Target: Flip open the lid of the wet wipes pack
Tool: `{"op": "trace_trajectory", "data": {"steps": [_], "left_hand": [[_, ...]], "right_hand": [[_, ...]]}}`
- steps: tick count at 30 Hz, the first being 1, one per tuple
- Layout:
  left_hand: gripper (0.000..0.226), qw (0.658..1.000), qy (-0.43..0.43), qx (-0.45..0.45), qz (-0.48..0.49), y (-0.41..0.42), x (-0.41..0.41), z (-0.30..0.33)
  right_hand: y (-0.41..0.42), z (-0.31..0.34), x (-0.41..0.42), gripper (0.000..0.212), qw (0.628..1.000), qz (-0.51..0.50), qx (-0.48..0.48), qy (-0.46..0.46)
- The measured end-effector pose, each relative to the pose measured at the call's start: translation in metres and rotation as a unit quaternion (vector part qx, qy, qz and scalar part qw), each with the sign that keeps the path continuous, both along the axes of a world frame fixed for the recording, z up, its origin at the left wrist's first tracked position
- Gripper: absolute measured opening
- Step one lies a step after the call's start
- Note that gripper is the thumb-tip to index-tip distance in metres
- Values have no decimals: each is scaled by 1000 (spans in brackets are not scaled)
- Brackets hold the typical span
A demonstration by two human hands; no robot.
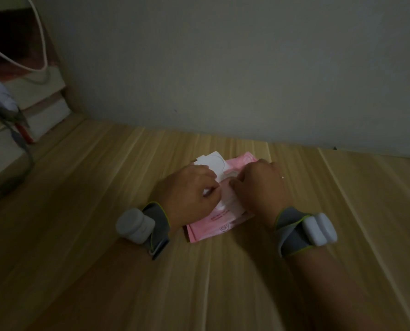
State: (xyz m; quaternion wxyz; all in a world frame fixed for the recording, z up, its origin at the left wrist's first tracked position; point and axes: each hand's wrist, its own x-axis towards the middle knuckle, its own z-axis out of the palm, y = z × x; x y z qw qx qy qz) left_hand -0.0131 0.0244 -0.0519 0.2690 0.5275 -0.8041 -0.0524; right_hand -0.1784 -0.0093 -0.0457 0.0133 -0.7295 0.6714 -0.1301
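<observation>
Spanning the whole lower frame, pale wooden tabletop (pixel 103 271) meeting grey wall (pixel 223 68); books (pixel 39 108) and a white cable (pixel 41 44) stacked dimly at far left. Lying flat near mid-table, just short of the wall: pink wipes pack (pixel 213 225), its white flip lid (pixel 214 161) standing open. Pressing down on the pack's left side, left hand (pixel 189 194), fingers curled and pinching a white wipe (pixel 225 204) at the opening. Meeting it from the other side, right hand (pixel 261 187), fingers likewise curled onto the same wipe. Strapped to both wrists, grey bands (pixel 292 232) carrying small pale sensor boxes. Likely light, soft and squashy, that pack, with slick film prone to sliding; best steadied flat by its edges, the limp wipe taken at a corner.
</observation>
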Motion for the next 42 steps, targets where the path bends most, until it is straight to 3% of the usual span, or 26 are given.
{"op": "trace_trajectory", "data": {"steps": [5, 14, 23, 32, 42], "left_hand": [[27, 1000, -13, -3, -7, 1, -1, 3], [38, 998, -52, -20, -37, -2, 1, 2], [48, 993, -111, 9, -48, -9, 0, -3], [56, 994, -104, 4, -36, -5, 1, -2], [50, 993, -111, 1, -34, -9, 2, -8]], "right_hand": [[8, 9, 2, 24, 1000, 5, 3, -13], [30, 18, 23, 21, 991, 62, -43, 112], [32, 17, 23, 22, 992, 60, -44, 104], [33, 16, 23, 16, 996, 55, -25, 61], [37, 15, 26, 19, 997, 32, -44, 50]]}}
